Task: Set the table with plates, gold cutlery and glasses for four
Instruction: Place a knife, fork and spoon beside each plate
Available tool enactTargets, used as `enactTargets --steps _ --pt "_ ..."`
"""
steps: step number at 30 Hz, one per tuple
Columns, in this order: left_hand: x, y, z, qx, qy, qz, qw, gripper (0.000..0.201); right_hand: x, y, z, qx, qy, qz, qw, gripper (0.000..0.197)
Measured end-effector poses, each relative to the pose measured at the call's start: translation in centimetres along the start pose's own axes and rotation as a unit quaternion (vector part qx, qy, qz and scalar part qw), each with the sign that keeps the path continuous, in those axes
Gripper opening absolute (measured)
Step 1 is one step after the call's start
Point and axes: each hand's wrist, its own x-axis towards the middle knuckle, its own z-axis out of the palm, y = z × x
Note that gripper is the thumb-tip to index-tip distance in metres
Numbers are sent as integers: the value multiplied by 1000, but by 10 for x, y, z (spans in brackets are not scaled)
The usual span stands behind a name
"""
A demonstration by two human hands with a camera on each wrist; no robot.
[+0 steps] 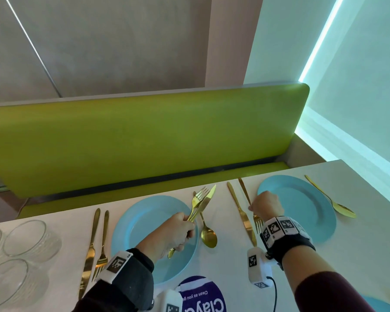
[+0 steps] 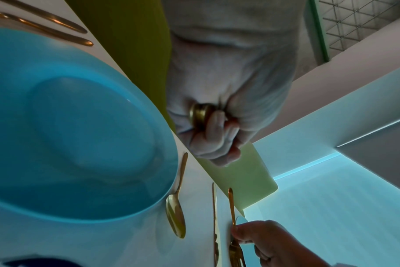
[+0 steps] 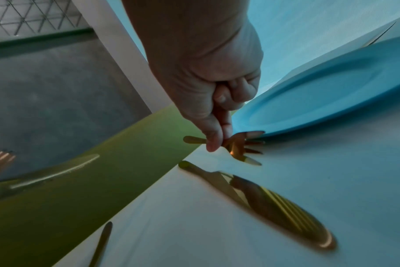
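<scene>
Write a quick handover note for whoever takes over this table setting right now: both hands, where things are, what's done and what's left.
Left hand grips a bundle of spare gold cutlery, fork and knife showing, above the left blue plate.
Right hand pinches a gold fork beside the right blue plate, its tines by the table.
Done: both far plates have a knife, with spoon and spoon laid.
Left: release this fork, lay the bundle at the near places, distribute the glasses stacked at the left.

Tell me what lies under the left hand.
The left hand, gripping a bundle of gold cutlery, hovers over the blue plate. Only bare plate shows around it; the patch beneath the hand is covered.
</scene>
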Motion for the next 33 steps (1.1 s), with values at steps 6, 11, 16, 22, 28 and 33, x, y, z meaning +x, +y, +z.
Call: enactTargets --steps 6,11,16,22,28,33 --pt "1 -3 -3 -23 -6 -8 1000 11 -1 -5 13 -42 25 -6 999 18" --pt "3 -3 -6 -24 -6 -10 1000 11 -4 -6 17 -63 45 -15 997 27" --pt "3 0 -5 -40 -11 -9 999 11 -6 -7 18 -74 61 -23 995 28" --pt "-4 6 -3 -135 -10 -10 991 18 -22 -18 5 -64 81 -62 993 26" --pt "-25 14 7 -206 23 36 978 23 -61 -35 -34 53 71 -145 986 44" --pt "-57 16 18 -248 -3 61 967 24 -141 -29 -57 95 -14 -218 971 34"
